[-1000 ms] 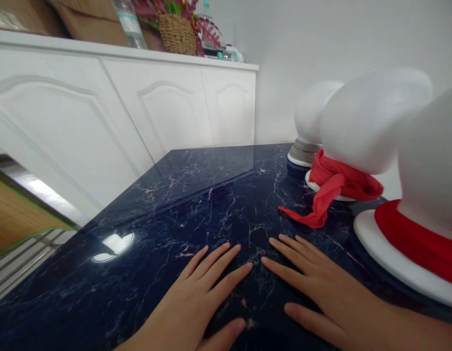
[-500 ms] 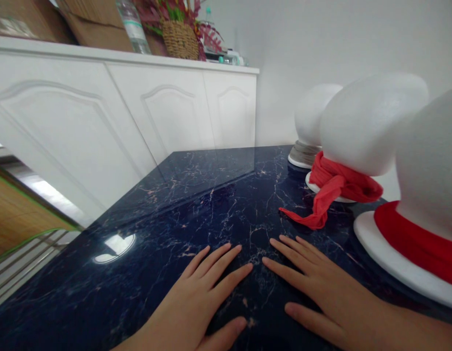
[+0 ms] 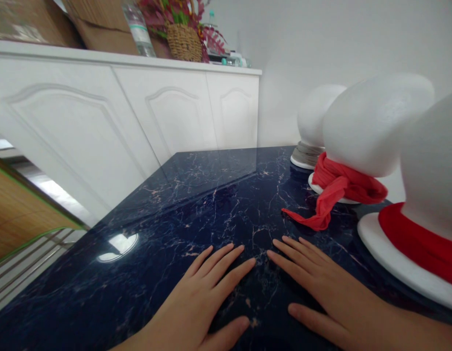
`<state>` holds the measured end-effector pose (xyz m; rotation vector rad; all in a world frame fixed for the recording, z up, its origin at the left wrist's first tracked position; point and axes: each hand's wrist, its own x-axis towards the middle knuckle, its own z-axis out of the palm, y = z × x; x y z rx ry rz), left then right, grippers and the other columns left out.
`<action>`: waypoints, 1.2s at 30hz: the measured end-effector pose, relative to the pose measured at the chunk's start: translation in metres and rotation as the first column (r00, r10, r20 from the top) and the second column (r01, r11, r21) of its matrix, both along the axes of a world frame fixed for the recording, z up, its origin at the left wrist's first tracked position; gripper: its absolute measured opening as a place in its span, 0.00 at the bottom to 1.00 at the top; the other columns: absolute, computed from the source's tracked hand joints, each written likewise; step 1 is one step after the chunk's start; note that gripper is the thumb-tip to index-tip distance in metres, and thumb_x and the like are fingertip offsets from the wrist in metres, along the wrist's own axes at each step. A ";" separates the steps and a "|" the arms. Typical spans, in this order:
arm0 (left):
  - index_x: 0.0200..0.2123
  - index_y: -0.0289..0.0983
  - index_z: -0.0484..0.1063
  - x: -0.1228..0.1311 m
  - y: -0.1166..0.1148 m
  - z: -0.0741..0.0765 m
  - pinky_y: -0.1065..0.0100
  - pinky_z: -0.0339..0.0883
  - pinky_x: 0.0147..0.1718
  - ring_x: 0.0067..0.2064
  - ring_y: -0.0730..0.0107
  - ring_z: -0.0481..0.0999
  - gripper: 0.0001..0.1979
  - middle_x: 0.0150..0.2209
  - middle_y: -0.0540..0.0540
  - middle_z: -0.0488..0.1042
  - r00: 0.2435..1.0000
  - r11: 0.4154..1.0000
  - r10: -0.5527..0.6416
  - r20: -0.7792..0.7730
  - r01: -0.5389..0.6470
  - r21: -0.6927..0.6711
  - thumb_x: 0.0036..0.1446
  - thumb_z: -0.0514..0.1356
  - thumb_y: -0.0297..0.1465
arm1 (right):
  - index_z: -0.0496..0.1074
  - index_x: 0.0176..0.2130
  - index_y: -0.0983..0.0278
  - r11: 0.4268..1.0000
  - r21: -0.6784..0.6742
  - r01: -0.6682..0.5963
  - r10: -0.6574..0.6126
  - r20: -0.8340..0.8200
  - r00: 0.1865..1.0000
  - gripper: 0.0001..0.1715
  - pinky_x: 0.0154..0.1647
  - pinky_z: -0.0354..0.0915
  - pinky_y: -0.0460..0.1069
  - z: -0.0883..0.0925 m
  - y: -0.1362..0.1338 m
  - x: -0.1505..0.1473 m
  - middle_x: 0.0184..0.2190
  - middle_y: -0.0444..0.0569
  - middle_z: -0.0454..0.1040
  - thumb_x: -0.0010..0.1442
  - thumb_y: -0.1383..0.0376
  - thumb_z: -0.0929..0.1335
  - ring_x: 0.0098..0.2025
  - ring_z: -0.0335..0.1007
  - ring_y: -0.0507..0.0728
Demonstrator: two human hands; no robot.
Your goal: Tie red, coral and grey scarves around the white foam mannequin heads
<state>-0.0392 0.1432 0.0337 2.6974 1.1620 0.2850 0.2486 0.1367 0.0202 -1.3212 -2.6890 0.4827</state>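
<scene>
On the shiny dark blue marble worktop (image 3: 196, 195), near its front edge, both hands lie flat with palms down; the left hand (image 3: 196, 302) and the right hand (image 3: 321, 297) are side by side, fingers spread apart, holding nothing; their fingertips come close together but do not touch. Three foam heads stand in a row along the right side of the worktop; the nearest white foam head (image 3: 430, 161) has a flat red band (image 3: 419, 239) round its neck; the middle white foam head (image 3: 372, 122) wears a soft red scarf (image 3: 335, 187), and one loose end lies on the worktop, near the right hand's fingers but apart from them; the far white foam head (image 3: 317, 112) has a grey band (image 3: 306, 152) at its base. Behind the worktop is a long white cupboard (image 3: 174, 112); on top of it sit a woven basket of red plants (image 3: 184, 43) and a clear plastic bottle (image 3: 140, 31).
</scene>
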 end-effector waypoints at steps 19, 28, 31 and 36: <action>0.68 0.58 0.51 -0.002 0.002 -0.001 0.33 0.51 0.64 0.71 0.48 0.52 0.30 0.72 0.52 0.48 0.996 0.997 -0.004 -0.089 -0.003 -0.079 0.65 0.53 0.48 | 0.43 0.71 0.44 0.999 0.052 -0.016 0.015 0.009 1.000 0.36 0.69 0.47 0.71 -0.005 0.000 0.002 0.73 0.41 0.38 0.70 0.48 0.60 0.73 0.38 0.68; 0.69 0.60 0.47 -0.004 0.003 -0.004 0.33 0.49 0.65 0.72 0.50 0.49 0.30 0.73 0.54 0.45 0.995 0.995 -0.019 -0.093 0.010 -0.097 0.66 0.51 0.49 | 0.40 0.71 0.44 0.998 0.054 -0.021 0.020 0.007 1.000 0.38 0.70 0.44 0.69 -0.006 0.001 0.005 0.73 0.41 0.36 0.70 0.46 0.60 0.73 0.35 0.67; 0.69 0.61 0.45 -0.006 0.004 -0.007 0.34 0.48 0.66 0.72 0.52 0.48 0.30 0.73 0.55 0.44 0.995 0.996 -0.026 -0.094 0.018 -0.082 0.66 0.50 0.49 | 0.44 0.71 0.44 0.999 0.041 -0.021 0.022 -0.013 1.000 0.38 0.71 0.42 0.69 -0.006 0.004 0.005 0.73 0.40 0.37 0.69 0.45 0.61 0.74 0.35 0.66; 0.69 0.59 0.47 -0.006 0.004 -0.009 0.37 0.47 0.67 0.72 0.53 0.48 0.29 0.73 0.54 0.45 0.996 0.998 -0.036 -0.086 0.032 -0.044 0.67 0.48 0.49 | 0.53 0.70 0.49 1.000 0.017 -0.016 0.017 -0.047 0.999 0.36 0.71 0.42 0.68 0.009 0.004 -0.001 0.73 0.45 0.43 0.68 0.47 0.63 0.73 0.36 0.67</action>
